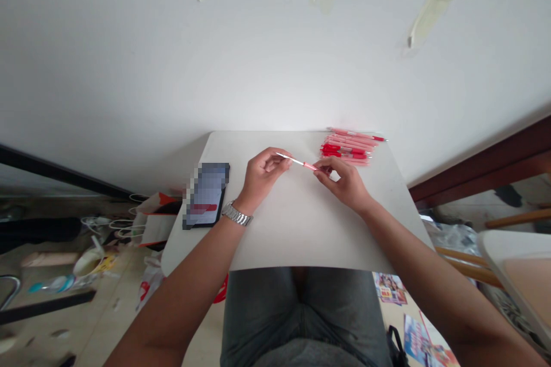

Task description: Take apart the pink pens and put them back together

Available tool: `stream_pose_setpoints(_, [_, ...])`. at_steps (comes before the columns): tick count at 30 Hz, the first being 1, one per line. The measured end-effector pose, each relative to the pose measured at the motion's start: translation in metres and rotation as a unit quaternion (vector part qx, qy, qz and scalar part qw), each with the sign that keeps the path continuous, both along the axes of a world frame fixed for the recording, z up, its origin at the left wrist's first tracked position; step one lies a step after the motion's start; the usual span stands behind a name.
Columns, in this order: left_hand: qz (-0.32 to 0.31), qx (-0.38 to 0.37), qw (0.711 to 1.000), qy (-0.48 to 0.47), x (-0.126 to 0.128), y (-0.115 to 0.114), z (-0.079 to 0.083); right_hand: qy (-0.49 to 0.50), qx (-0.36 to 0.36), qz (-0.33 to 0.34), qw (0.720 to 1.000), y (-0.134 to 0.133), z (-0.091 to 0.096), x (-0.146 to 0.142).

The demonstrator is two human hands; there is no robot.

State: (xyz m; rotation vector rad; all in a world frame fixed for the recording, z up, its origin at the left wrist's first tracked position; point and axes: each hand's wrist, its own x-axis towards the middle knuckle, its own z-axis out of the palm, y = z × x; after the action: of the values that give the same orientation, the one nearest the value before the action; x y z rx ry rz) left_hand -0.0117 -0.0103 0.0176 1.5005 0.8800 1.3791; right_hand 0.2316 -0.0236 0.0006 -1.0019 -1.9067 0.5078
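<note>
Between my hands, above the table, is a slim pen [298, 161], pink at its right part and with a white length, like a refill, running to a thin tip on the left. My left hand [266, 171] pinches the white length near its tip. My right hand [342, 179] is closed with thumb and fingertips on the pink end, partly hiding it. Just behind my right hand lies a pile of pink and red pens [350, 142], roughly parallel to each other. A metal-banded watch [236, 214] is on my left wrist.
The white table [301, 235] stands against a white wall [267, 57] with yellowed tape. A phone [209, 195] with a blurred screen lies at its left edge. Bags, a bottle [58, 284] and cables are on the left floor; another white surface [520, 252] stands at right.
</note>
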Motion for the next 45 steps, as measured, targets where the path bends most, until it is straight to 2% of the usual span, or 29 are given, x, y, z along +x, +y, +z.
stream_pose_setpoints(11, [-0.011,-0.010,1.000,-0.005,-0.006,0.002,0.002,0.014,0.002,-0.010,1.000,0.001,-0.001,0.002])
stream_pose_setpoints(16, [0.050,0.003,0.999,0.005,-0.006,0.003,0.004,0.021,-0.004,-0.020,1.000,0.001,-0.002,0.003])
stream_pose_setpoints(20, [0.102,0.009,0.994,0.032,-0.010,0.009,-0.002,0.030,-0.010,-0.022,0.999,0.002,-0.003,0.004])
stream_pose_setpoints(24, [0.131,0.014,0.989,0.071,-0.017,0.018,-0.014,0.032,-0.019,-0.027,0.999,0.001,-0.003,0.005])
stream_pose_setpoints(27, [0.133,0.027,0.981,0.139,-0.022,0.022,-0.022,0.032,-0.027,-0.031,0.999,0.001,-0.002,0.005])
stream_pose_setpoints(33, [0.129,0.075,0.938,0.312,-0.024,0.022,-0.031,0.032,-0.029,-0.039,0.998,0.002,-0.002,0.005])
stream_pose_setpoints(38, [0.108,0.081,0.920,0.367,-0.023,0.020,-0.031,0.036,-0.034,-0.040,0.998,0.001,-0.001,0.005])
stream_pose_setpoints(45, [0.109,0.098,0.909,0.390,-0.019,0.020,-0.030,0.033,-0.032,-0.045,0.998,0.001,-0.002,0.004])
